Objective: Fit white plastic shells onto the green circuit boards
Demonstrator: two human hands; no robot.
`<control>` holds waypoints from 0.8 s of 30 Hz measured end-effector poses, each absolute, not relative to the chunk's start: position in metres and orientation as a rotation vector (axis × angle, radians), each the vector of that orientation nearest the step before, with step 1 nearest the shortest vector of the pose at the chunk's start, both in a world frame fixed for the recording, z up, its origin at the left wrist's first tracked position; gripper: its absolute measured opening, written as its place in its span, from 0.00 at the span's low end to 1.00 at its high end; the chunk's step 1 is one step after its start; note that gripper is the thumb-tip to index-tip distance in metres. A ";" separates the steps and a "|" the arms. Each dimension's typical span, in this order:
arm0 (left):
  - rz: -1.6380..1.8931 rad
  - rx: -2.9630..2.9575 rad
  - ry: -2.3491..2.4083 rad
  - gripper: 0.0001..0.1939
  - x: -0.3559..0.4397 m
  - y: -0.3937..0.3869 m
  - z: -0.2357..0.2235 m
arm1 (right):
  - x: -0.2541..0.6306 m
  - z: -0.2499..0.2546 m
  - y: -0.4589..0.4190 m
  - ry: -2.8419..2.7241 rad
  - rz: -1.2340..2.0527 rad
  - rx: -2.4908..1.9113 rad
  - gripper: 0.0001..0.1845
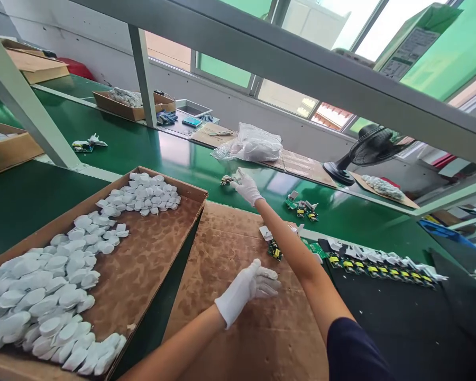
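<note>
Dark-sleeved arm [311, 275] stretches ahead, right hand [246, 188] at a small component [226, 181].

- The single head-worn camera looks from above the person's own arms, forward and down across a cardboard sheet [206, 275].
- Its view is wide and tilted: the grey overhead beam [301, 74] slopes down toward the right.
- Nearest are the open box [154, 248] at lower left and the left hand [244, 292]; the right hand [246, 188] is farther out.
- Windows [222, 69] and a fan [371, 149] lie well beyond.
</note>
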State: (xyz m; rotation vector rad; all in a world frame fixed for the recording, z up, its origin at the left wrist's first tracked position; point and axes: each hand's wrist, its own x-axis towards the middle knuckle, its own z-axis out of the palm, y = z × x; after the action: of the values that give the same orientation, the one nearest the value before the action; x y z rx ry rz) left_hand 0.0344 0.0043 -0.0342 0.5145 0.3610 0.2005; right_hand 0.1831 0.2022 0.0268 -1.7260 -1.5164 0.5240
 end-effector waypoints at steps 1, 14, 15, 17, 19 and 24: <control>0.225 0.529 0.360 0.29 0.033 0.004 -0.032 | 0.187 0.030 0.194 -1.609 0.485 -1.803 0.30; 0.522 0.972 0.648 0.23 0.035 0.008 -0.047 | 0.250 0.028 0.003 -2.109 0.302 -2.516 0.29; 0.547 1.079 0.685 0.22 0.035 0.010 -0.047 | 0.247 0.025 -0.001 -2.115 0.272 -2.511 0.29; 0.665 1.392 0.766 0.18 0.034 0.012 -0.047 | 0.238 0.018 -0.011 -2.107 0.231 -2.522 0.25; 0.787 1.816 0.844 0.22 0.032 0.012 -0.049 | 0.225 0.011 -0.024 -2.080 0.194 -2.550 0.26; 0.612 2.601 0.898 0.36 0.027 0.011 -0.056 | 0.193 -0.002 -0.058 -2.106 -0.046 -2.622 0.42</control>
State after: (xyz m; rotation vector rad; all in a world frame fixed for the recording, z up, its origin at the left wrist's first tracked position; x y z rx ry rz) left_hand 0.0269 0.0106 -0.0560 2.6010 0.8979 0.6122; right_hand 0.1931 -0.0579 -0.0022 -2.6218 -2.1056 -0.0459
